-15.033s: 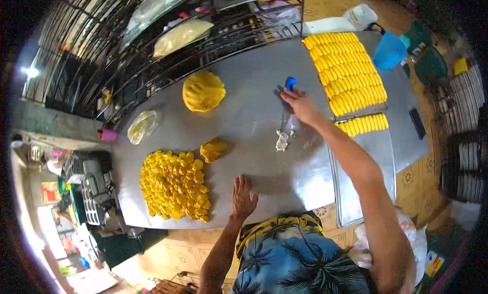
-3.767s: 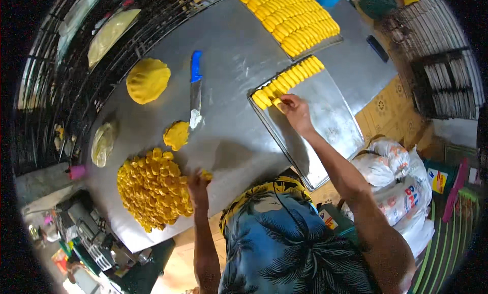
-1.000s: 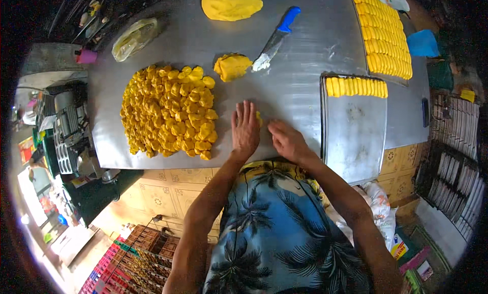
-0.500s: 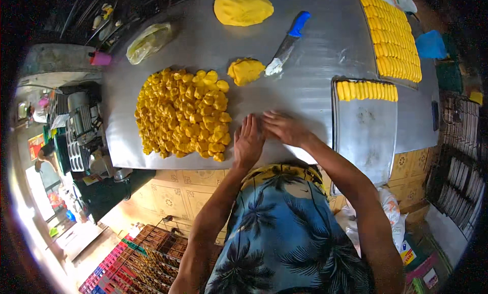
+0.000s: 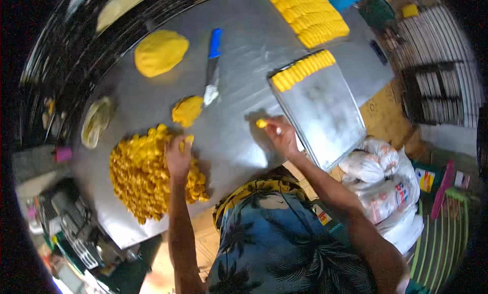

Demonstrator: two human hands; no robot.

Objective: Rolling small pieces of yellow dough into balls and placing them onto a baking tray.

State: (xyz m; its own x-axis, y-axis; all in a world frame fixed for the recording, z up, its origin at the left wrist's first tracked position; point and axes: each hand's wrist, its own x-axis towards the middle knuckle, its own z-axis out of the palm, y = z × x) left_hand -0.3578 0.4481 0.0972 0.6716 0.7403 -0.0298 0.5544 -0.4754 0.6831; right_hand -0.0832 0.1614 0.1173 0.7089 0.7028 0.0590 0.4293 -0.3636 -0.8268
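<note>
Over the right side of a heap of small yellow dough pieces (image 5: 140, 174), my left hand (image 5: 178, 159) is closed, with a dough piece (image 5: 189, 139) at its fingertips. My right hand (image 5: 283, 137) is raised above the metal table, left of a baking tray (image 5: 325, 108). Its fingers pinch a small yellow dough roll (image 5: 262, 123); one end sticks out and the rest is hidden. One row of yellow dough rolls (image 5: 303, 70) lies along the tray's far end. Beyond the heap sits a small dough lump (image 5: 187, 111).
A blue-handled knife (image 5: 215, 45) lies past the lump, its blade tip whitish. Farther left is a large dough mound (image 5: 161, 53). A full tray of dough rolls (image 5: 310, 14) stands at the back. A plastic bag (image 5: 96, 121) lies at left; white sacks (image 5: 381, 182) stand at right.
My hands have parted: the left has gone to the heap, while the right has lifted toward the tray holding a dough roll. The whole view has turned to the right.
</note>
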